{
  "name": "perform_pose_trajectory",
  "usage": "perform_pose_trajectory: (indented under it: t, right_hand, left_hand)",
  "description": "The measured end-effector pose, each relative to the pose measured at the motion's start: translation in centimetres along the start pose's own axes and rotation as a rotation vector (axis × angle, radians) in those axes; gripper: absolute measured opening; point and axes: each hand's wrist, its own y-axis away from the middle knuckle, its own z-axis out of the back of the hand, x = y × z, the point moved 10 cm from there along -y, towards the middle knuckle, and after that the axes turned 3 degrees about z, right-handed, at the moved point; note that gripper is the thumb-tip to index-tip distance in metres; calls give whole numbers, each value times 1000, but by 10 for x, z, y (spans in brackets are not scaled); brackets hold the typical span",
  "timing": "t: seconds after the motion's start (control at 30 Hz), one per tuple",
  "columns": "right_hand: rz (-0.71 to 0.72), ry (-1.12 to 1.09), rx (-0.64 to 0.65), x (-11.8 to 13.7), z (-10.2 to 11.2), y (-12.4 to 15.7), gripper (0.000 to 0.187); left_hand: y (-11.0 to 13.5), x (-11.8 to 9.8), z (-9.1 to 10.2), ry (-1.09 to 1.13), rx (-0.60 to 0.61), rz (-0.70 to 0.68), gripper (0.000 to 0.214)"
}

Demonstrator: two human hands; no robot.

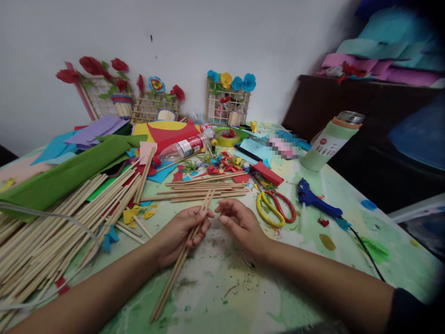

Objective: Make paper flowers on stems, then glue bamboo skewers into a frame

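A few thin wooden sticks (174,273) are gripped in my left hand (187,232), slanting from lower left to upper right over the table. Close by on the right, my right hand (241,225) has its fingers curved and apart, with nothing visible in them; its fingertips come near the sticks' upper part. Just beyond both hands lies a small row of similar sticks (208,189). Scissors (276,208) with yellow and red handles rest to the right of my right hand. Further right sits a blue glue gun (318,199) with a black cord.
A big pile of sticks (69,232) and green paper (69,181) cover the left side. Paper scraps (225,162), a plastic bottle (187,147) and yellow tape (227,138) lie behind. A green flask (330,141) stands at right. Stick trellises with paper flowers (229,99) lean on the wall.
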Motion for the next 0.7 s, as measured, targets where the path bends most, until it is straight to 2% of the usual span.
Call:
perform_pose_trajectory:
  t: [0.03, 0.1, 0.23, 0.4, 0.7]
  right_hand:
    - [-43, -65, -69, -8, 5, -1, 31]
    - [-127, -209, -116, -22, 6, -2, 36]
    - [-238, -365, -37, -30, -7, -4, 31]
    - [-277, -390, -23, -29, -9, -3, 35]
    - [-292, -418, 24, -32, -13, -4, 30]
  left_hand:
    - [2, 6, -7, -27, 24, 25, 15]
    - [4, 17, -20, -70, 66, 65, 17]
    - [6, 26, -31, -111, 118, 100, 19]
    - [7, 27, -33, -111, 141, 107, 21]
    - [9, 30, -35, -117, 176, 96, 22]
